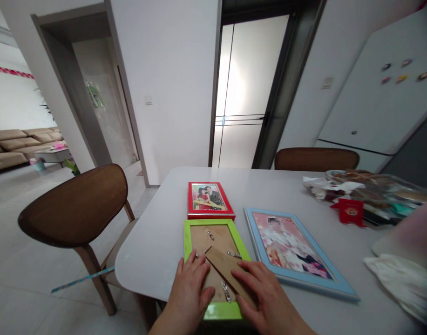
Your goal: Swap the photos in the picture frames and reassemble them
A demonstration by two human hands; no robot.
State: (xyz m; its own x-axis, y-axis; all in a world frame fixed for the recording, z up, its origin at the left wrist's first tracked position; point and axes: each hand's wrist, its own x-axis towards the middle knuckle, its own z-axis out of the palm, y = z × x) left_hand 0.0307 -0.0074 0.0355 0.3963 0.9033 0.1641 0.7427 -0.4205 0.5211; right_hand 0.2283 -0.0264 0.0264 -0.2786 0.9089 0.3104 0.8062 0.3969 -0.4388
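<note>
A green picture frame (220,311) lies face down near the table's front edge, its brown backing board (198,232) facing up with several metal clips. Across that board, at a slant, lies a brown easel stand (222,261). My left hand (191,291) rests on the frame's left side, fingers extended, the fingertips close to a clip at the left edge. Curled over the lower part of the stand is my right hand (264,293), with its thumb along one edge and fingers at the other. The hand hides the stand's lower end.
Beyond the green frame, a red picture frame (228,210) holds a couple's photo. A larger light-blue frame (304,278) lies right. Farther right are a red packet (351,211), plastic-covered items (384,186) and white cloth (398,279). Wooden chairs (77,204) stand left and behind the table.
</note>
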